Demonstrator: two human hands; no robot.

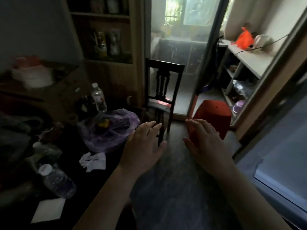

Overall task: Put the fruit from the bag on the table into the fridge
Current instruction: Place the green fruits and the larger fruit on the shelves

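Bag (114, 135) of purple plastic sits on the dark bench (73, 155), mouth loose, with a yellow fruit (103, 124) showing inside. Left grip (144, 146) hovers just right of it, fingers straight, holding nothing. Right grip (204, 143) is the same, out over the floor. Also 2 on the bench: upright bottle (99, 97) behind the bag, lying bottle (56, 180) nearer, crumpled tissue (93, 161) between.

Single view: head-worn wide-angle cam, tilted fwd and down. Left hand (142, 146) and right hand (204, 143) close, centre foreground; dark cluttered desk (89, 180) at left; dark wooden chair (163, 83) farther ahead.
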